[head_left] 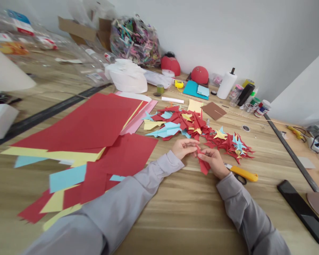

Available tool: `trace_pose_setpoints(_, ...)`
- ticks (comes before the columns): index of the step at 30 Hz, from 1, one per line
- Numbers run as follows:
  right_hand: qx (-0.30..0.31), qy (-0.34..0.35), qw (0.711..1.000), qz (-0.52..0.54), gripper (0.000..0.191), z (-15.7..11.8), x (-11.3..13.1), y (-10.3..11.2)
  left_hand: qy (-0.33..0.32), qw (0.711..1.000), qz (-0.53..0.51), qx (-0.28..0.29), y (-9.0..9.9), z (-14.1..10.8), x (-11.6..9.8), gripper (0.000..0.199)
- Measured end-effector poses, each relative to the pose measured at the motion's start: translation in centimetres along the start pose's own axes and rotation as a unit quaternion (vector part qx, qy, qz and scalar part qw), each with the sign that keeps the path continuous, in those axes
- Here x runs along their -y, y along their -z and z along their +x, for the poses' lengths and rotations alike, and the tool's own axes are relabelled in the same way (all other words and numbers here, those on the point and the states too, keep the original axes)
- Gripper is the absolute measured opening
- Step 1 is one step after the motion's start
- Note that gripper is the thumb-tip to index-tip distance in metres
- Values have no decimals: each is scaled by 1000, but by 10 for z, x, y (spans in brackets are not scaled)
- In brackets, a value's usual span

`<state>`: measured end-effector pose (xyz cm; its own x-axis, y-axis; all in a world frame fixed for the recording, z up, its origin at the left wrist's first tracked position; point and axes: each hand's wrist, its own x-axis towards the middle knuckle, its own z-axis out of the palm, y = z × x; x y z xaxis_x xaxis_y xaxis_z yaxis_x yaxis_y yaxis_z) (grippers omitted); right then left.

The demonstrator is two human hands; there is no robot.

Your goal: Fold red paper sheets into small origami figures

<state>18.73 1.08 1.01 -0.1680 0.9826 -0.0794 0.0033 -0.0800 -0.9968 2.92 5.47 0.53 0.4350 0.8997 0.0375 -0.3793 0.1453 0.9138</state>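
Red paper strip (203, 164), one, between two hands (185, 148)

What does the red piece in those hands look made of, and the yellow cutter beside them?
The red piece looks like matte coloured paper: thin, with crisp folds. The yellow cutter looks like smooth, slightly glossy plastic, judging by its sheen.

Narrow strip of red paper (203, 164), creased and apparently folded, tapering toward its upper end, lower end angled toward the person's right. Right hand (214, 161) pinches the upper part; left hand (184, 148) sits just beside it, fingertips at the same end, contact unclear. Lower end is at or just above the wooden tabletop (175, 212), can't tell which.
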Motion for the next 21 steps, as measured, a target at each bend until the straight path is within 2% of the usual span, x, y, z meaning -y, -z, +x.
trace_pose_setpoints(8,8,-22,999,38,22,-1,1,-1,-20,1000,-3,2,1,2,4,31)
trace_pose_setpoints(21,8,-7,1000,-11,25,-2,6,-2,-12,999,18,-29,-1,1,2,26)
